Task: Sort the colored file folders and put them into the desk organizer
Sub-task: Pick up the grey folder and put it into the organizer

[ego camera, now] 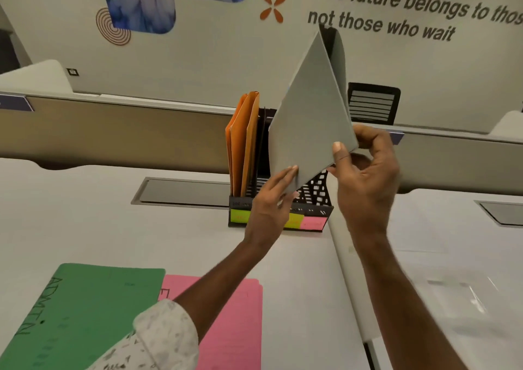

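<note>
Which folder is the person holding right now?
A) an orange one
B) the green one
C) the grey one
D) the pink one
C: the left hand and right hand both hold the grey folder by the desk organizer, while the green folder and pink folder lie on the desk and the orange folders stand in the organizer.

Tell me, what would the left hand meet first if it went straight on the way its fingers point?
The grey folder: the left hand points up and right, and its fingertips touch the folder's lower edge. Behind that stands the organizer, though depth is unclear.
</note>
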Demonstrator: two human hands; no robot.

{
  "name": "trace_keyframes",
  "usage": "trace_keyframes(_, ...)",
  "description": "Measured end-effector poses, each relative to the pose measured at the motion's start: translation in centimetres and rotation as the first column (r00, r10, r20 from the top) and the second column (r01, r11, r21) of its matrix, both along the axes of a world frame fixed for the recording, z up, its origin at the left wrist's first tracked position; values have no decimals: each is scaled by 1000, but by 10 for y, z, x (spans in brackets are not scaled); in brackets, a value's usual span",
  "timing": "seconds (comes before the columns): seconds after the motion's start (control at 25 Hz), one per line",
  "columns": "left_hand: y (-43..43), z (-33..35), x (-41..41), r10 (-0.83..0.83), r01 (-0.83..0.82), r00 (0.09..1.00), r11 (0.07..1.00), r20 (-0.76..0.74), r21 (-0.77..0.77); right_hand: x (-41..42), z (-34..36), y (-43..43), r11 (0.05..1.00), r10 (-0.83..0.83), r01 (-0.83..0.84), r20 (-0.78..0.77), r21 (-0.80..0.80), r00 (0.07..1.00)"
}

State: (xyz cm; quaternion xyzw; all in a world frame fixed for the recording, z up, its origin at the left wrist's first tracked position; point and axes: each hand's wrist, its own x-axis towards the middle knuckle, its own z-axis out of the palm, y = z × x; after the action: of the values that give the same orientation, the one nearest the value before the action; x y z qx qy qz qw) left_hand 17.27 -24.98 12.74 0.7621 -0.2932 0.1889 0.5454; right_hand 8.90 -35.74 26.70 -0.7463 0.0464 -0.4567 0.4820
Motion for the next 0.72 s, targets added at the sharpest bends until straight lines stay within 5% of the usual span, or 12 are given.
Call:
trace_keyframes(0.2,-8,-24,65,57,-59,998,995,24,81,69,-20,-4,972,-32,16,-63,-235,997)
trace_keyframes(0.72,-19,-84,94,113,-94,982,987,-152,129,122,-69,-9,943,-45,-10,-159,-331,986)
